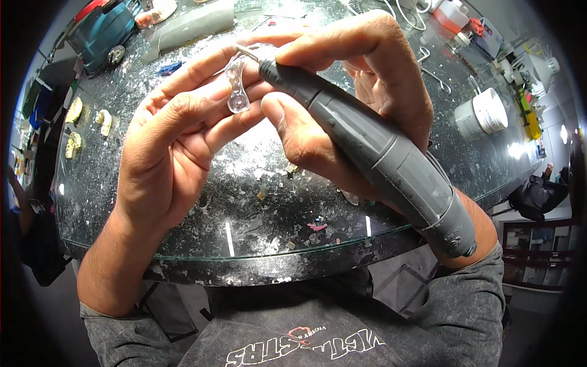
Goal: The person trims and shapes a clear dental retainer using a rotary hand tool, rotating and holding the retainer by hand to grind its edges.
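Observation:
Between the fingers and thumb of my left hand is a clear dental aligner, curved like a tooth arch, one end pointing down toward me. My right hand is wrapped round a dark grey dental handpiece, held slantwise with its back end over my right forearm. The thin metal bur at its front lies at the upper rim of the aligner; I cannot tell whether it touches. Some right fingers rest close to the aligner's far side, and part of the arch is hidden behind them.
Yellowish dental casts lie at the left of the dusty, dark glass-topped table. A white-lidded tub and bent wire are at right. A teal machine stands far left, a bottle of reddish liquid far right.

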The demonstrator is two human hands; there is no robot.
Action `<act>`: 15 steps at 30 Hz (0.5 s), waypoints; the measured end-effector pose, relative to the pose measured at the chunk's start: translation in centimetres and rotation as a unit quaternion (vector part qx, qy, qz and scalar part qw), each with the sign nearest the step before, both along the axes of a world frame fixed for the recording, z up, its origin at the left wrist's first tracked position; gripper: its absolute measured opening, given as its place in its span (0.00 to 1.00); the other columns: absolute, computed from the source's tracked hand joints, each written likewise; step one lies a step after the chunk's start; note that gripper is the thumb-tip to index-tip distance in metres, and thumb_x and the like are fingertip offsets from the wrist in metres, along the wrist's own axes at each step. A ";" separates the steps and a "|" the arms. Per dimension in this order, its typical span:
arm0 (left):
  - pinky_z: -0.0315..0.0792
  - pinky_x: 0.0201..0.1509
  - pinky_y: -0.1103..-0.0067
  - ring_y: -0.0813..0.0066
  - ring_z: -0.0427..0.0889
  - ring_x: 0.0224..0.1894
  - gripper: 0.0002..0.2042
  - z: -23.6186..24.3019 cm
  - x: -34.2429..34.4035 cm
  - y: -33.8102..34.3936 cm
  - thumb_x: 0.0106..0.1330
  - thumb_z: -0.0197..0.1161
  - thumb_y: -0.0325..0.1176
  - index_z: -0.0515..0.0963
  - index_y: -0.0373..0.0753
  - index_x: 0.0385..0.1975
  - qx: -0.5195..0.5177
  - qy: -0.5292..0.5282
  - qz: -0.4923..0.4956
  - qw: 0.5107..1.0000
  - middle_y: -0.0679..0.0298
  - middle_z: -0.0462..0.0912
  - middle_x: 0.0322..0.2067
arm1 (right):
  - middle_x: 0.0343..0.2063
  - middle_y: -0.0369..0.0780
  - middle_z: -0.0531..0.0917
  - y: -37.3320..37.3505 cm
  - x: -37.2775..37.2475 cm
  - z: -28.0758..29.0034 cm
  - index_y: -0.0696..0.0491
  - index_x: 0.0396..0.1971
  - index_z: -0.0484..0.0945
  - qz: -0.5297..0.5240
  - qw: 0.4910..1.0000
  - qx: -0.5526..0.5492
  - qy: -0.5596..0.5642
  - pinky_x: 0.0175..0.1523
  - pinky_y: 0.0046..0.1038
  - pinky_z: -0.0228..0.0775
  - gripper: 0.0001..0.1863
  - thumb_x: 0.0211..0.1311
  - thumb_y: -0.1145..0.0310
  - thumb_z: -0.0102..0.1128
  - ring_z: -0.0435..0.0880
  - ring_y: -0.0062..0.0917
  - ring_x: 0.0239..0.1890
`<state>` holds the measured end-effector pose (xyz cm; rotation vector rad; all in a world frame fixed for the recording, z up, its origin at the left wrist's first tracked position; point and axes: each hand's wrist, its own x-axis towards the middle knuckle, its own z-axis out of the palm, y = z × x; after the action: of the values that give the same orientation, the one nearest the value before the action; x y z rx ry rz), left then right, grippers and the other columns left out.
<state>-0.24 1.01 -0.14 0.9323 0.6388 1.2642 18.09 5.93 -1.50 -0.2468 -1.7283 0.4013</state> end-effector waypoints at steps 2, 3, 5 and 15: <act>0.78 0.53 0.81 0.72 0.82 0.48 0.24 0.1 -0.1 0.1 0.69 0.51 0.26 0.59 0.24 0.63 0.014 -0.035 -0.034 0.999 0.49 0.77 0.52 | 0.31 0.38 0.80 -0.1 0.2 0.3 0.56 0.36 0.77 0.017 1.000 0.002 -0.013 0.43 0.21 0.75 0.19 0.46 0.71 0.77 0.81 0.20 0.35; 0.78 0.53 0.81 0.72 0.82 0.48 0.24 0.0 -0.2 0.0 0.69 0.51 0.26 0.59 0.24 0.63 0.014 -0.035 -0.034 0.999 0.49 0.77 0.52 | 0.31 0.38 0.80 -0.2 0.3 0.4 0.56 0.36 0.77 0.034 0.999 0.003 -0.024 0.44 0.21 0.75 0.19 0.46 0.70 0.77 0.81 0.20 0.35; 0.78 0.54 0.81 0.73 0.82 0.48 0.24 -0.3 -0.3 0.0 0.69 0.51 0.26 0.59 0.24 0.64 0.008 0.003 0.001 1.000 0.48 0.76 0.53 | 0.31 0.38 0.80 -0.1 0.2 0.1 0.56 0.36 0.77 0.023 1.000 -0.001 -0.018 0.43 0.22 0.76 0.19 0.46 0.71 0.77 0.82 0.20 0.36; 0.72 0.58 0.78 0.73 0.80 0.51 0.24 -0.7 -0.5 0.6 0.68 0.51 0.28 0.61 0.25 0.63 0.059 0.055 -0.021 0.997 0.50 0.77 0.53 | 0.36 0.39 0.82 -0.7 0.9 1.0 0.57 0.36 0.75 0.017 0.998 -0.019 -0.061 0.45 0.23 0.77 0.18 0.45 0.72 0.73 0.82 0.21 0.37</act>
<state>-0.75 1.59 -0.83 1.1133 0.6332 1.2291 18.96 5.22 -0.54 -0.2751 -1.8476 0.4517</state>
